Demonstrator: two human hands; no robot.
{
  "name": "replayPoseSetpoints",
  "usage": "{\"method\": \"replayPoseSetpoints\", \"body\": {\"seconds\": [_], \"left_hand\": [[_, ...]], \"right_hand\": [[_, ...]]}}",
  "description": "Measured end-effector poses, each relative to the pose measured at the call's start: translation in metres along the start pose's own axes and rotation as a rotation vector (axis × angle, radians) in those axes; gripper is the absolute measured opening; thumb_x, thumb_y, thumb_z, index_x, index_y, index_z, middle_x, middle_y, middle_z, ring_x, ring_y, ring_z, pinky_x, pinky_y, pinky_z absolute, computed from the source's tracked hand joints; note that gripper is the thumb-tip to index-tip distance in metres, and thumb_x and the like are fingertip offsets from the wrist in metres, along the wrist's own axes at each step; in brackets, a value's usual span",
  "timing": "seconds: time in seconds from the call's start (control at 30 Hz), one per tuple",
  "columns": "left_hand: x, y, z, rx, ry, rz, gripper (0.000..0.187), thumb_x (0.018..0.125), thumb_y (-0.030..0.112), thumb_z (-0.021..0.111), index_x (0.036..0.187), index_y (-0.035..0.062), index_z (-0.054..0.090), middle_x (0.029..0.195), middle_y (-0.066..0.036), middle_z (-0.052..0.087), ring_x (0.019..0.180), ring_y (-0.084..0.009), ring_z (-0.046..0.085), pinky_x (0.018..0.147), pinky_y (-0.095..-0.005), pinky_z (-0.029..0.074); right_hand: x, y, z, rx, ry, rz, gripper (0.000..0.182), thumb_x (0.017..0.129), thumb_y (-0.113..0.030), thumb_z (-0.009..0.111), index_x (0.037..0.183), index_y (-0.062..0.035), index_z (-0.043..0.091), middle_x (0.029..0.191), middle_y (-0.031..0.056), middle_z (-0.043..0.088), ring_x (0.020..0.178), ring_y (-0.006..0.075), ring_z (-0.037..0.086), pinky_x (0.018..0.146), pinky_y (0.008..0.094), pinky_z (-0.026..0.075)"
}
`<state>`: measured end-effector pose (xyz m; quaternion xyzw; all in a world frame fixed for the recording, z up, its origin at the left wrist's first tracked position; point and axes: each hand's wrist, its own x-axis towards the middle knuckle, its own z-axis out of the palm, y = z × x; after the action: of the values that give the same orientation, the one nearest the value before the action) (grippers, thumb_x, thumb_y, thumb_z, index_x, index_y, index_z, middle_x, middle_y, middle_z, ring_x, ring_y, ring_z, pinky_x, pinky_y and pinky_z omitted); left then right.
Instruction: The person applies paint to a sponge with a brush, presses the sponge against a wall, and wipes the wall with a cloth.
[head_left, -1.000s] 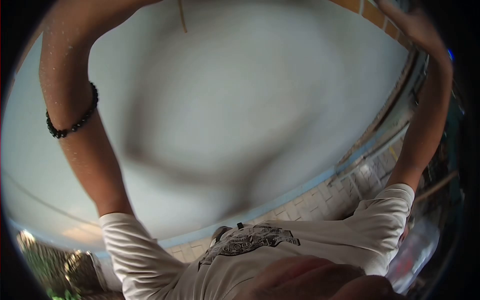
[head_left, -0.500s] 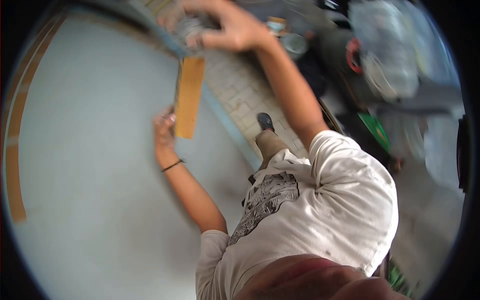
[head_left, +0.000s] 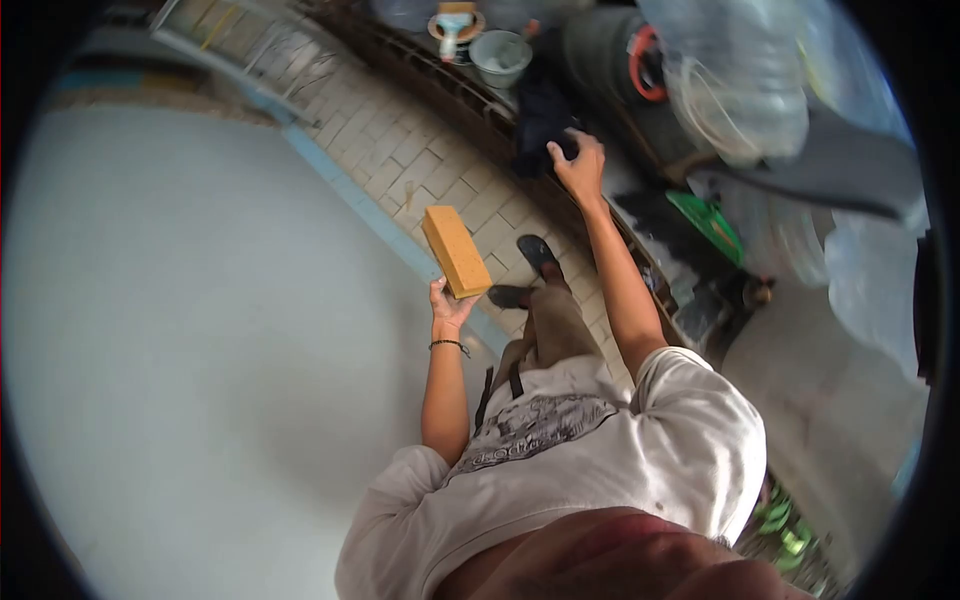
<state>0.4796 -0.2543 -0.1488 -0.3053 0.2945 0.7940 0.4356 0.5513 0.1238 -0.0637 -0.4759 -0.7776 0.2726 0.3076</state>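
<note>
My left hand (head_left: 450, 308) is wrapped round the lower end of a long tan rectangular block (head_left: 456, 250), holding it tilted over the tiled ground. The block has a lightly speckled top and a seam line along its side. My right hand (head_left: 582, 165) is stretched out to the right, thumb and fingers apart, right at a black cloth-like bundle (head_left: 543, 125) on the ledge. Nothing shows between those fingers.
A pale grey wall (head_left: 200, 300) with a blue lower band fills the left. On the ledge are a clear tub (head_left: 500, 58) and a white-and-blue brush-like item (head_left: 450, 35). Large clear plastic containers (head_left: 740, 90) and a green item (head_left: 706, 226) lie right. A metal frame (head_left: 235, 60) stands far left.
My right hand has swung from the wall, where it held something grey and blurred, to the black bundle. My left hand has brought the block right, away from the wall.
</note>
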Motion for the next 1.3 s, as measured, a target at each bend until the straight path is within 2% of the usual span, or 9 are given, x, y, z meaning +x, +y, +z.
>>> {"method": "replayPoseSetpoints", "body": {"seconds": [0.1, 0.17, 0.3, 0.43, 0.53, 0.7, 0.97, 1.13, 1.3], "left_hand": [[-0.008, 0.018, 0.008, 0.183, -0.071, 0.013, 0.039, 0.074, 0.034, 0.070, 0.107, 0.0125, 0.063, 0.131, -0.015, 0.061, 0.126, -0.0384, 0.055, 0.109, -0.0595, 0.043], [0.002, 0.022, -0.012, 0.055, -0.172, 0.082, 0.042, 0.075, 0.031, 0.066, 0.111, 0.0070, 0.066, 0.127, -0.015, 0.065, 0.122, -0.0357, 0.060, 0.108, -0.0578, 0.045], [-0.030, 0.031, -0.004, 0.005, -0.177, 0.261, 0.049, 0.079, 0.030, 0.070, 0.120, 0.0023, 0.065, 0.122, -0.013, 0.068, 0.117, -0.0302, 0.063, 0.107, -0.0520, 0.047], [-0.088, 0.032, 0.012, -0.041, -0.209, 0.367, 0.059, 0.081, 0.032, 0.072, 0.128, -0.0010, 0.063, 0.125, -0.014, 0.067, 0.118, -0.0280, 0.063, 0.107, -0.0461, 0.048], [-0.104, 0.034, -0.019, -0.016, -0.216, 0.462, 0.066, 0.080, 0.033, 0.073, 0.134, -0.0020, 0.059, 0.129, -0.014, 0.066, 0.120, -0.0281, 0.063, 0.108, -0.0426, 0.047], [-0.174, 0.010, -0.010, -0.027, -0.214, 0.721, 0.071, 0.078, 0.038, 0.075, 0.134, -0.0035, 0.060, 0.128, -0.014, 0.067, 0.119, -0.0260, 0.065, 0.107, -0.0416, 0.048], [-0.204, -0.011, 0.000, -0.051, -0.170, 1.050, 0.080, 0.074, 0.039, 0.079, 0.135, -0.0071, 0.058, 0.128, -0.015, 0.068, 0.114, -0.0265, 0.069, 0.099, -0.0401, 0.056], [-0.204, -0.008, 0.018, -0.106, -0.102, 1.180, 0.089, 0.071, 0.041, 0.082, 0.140, -0.0069, 0.052, 0.130, -0.017, 0.066, 0.118, -0.0282, 0.067, 0.101, -0.0418, 0.054], [-0.203, -0.004, 0.015, -0.213, -0.020, 1.274, 0.098, 0.068, 0.040, 0.083, 0.146, -0.0061, 0.045, 0.134, -0.017, 0.062, 0.123, -0.0304, 0.063, 0.105, -0.0442, 0.052]], "right_hand": [[0.033, -0.017, 0.046, -0.517, -0.039, -0.007, 0.057, 0.081, -0.058, 0.077, 0.109, -0.0082, 0.075, 0.127, 0.0182, 0.063, 0.123, 0.0388, 0.056, 0.095, 0.0546, 0.051], [0.055, 0.003, 0.074, -0.697, -0.132, -0.135, 0.045, 0.090, -0.053, 0.067, 0.098, -0.0098, 0.078, 0.107, 0.0139, 0.070, 0.107, 0.0369, 0.065, 0.090, 0.0528, 0.054], [0.051, -0.056, 0.048, 0.002, 0.234, -0.576, 0.030, 0.090, -0.025, 0.069, 0.087, 0.0039, 0.077, 0.104, 0.0275, 0.073, 0.093, 0.0442, 0.069, 0.086, 0.0526, 0.054], [0.026, -0.146, 0.025, 0.533, 0.178, -0.696, 0.035, 0.107, -0.026, 0.056, 0.112, 0.0072, 0.062, 0.134, 0.0280, 0.061, 0.132, 0.0443, 0.049, 0.118, 0.0590, 0.026], [0.004, -0.254, 0.026, 1.066, -0.114, -0.567, 0.030, 0.110, -0.022, 0.051, 0.117, 0.0060, 0.060, 0.119, 0.0198, 0.069, 0.118, 0.0310, 0.063, 0.111, 0.0463, 0.042], [-0.042, -0.418, -0.004, 1.250, -0.370, -0.542, 0.036, 0.102, -0.015, 0.067, 0.127, 0.0099, 0.062, 0.116, 0.0141, 0.070, 0.105, 0.0211, 0.064, 0.098, 0.0342, 0.050], [-0.112, -0.607, -0.028, 1.534, -0.583, -1.431, 0.038, 0.088, 0.008, 0.067, 0.125, 0.0016, 0.070, 0.091, 0.0139, 0.064, 0.076, 0.0234, 0.061, 0.073, 0.0317, 0.051], [-0.155, -0.696, -0.038, 1.489, -0.444, -1.647, 0.054, 0.082, 0.006, 0.069, 0.131, -0.0165, 0.070, 0.093, 0.0100, 0.059, 0.073, 0.0280, 0.062, 0.065, 0.0364, 0.053], [-0.165, -0.751, -0.081, 1.650, -0.450, -1.669, 0.050, 0.084, 0.008, 0.059, 0.132, -0.0034, 0.066, 0.096, 0.0189, 0.061, 0.080, 0.0335, 0.063, 0.072, 0.0415, 0.054]]}}
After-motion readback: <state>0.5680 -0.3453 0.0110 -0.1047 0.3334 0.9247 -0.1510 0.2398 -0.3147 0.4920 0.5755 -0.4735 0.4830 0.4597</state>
